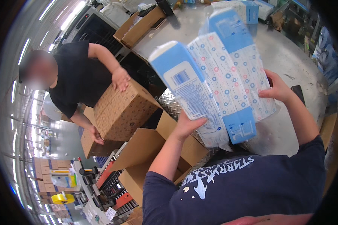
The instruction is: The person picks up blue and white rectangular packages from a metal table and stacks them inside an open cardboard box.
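Observation:
Between my two hands is a row of three blue-and-white plastic-wrapped packs (218,75), long and soft-looking, standing side by side and tilted. The packs are held up over the near edge of the metal table. My left hand (189,127) is closed against the lower left pack, its thumb lying across the printed side. Gripping the right-hand pack from its outer side is my right hand (277,87), thumb in front and the fingers partly hidden. Below and left of my left hand stands an open cardboard carton (139,150), flaps up; its bottom is mostly hidden.
At the left a co-worker (77,71) has both hands on a printed carton (125,107). A roller conveyor (118,191) and a machine with a yellow tape roll (63,198) lie lower left. The metal table (289,56) bears a shallow cardboard box (139,28) and another pack (252,12).

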